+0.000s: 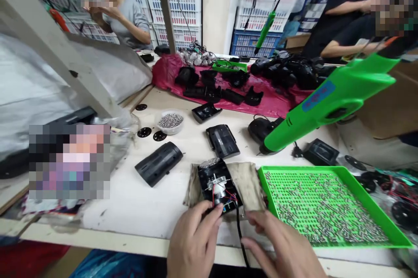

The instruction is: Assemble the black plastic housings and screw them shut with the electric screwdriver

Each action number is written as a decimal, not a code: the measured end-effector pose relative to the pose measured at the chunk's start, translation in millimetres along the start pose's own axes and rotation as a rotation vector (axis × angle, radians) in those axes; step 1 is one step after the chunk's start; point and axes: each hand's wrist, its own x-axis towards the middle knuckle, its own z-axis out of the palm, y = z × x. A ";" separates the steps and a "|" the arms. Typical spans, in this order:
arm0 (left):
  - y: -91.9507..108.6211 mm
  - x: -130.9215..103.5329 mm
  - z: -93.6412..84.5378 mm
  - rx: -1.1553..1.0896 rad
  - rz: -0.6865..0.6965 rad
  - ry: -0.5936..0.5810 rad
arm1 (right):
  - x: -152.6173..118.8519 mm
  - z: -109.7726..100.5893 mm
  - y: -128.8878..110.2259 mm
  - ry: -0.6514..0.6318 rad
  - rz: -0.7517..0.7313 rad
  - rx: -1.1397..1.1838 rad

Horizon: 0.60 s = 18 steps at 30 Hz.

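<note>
A black plastic housing half (209, 178) lies on a folded cloth (250, 178) at the near middle of the bench. Inside it are a small white motor-like part (218, 186), thin red wires and a clear round piece at the far end. My left hand (195, 236) pinches the housing's near edge between thumb and fingers. A black cable (241, 234) runs from the housing toward me. Beside that cable is my right hand (281, 241), thumb and fingers apart, the thumb tip close to the cable; whether it touches is unclear.
A green tray (266, 182) of loose screws stands at right, under a hanging green electric screwdriver (313, 108). More black housing shells (159, 163) lie beyond, near a bowl (170, 130) of small metal parts. Pink plastic sheeting (274, 106) bears black parts. Two people work opposite.
</note>
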 end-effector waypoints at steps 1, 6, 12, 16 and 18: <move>0.3 0.0 -0.4 -0.004 -0.001 -0.004 | -6.8 2.9 -1.8 -0.015 -0.007 -0.008; 2.5 1.0 -2.5 -0.010 -0.026 -0.002 | -16.5 14.1 -5.2 -0.063 0.038 -0.027; 4.6 4.3 -2.2 -0.008 -0.039 0.035 | -15.9 20.7 -10.4 -0.041 0.073 -0.004; 3.0 3.3 -0.6 -0.023 -0.046 0.054 | -22.5 27.4 -15.9 -0.026 0.104 -0.013; 1.0 2.7 0.1 -0.031 -0.035 0.041 | -23.6 28.7 -18.6 -0.023 0.132 -0.015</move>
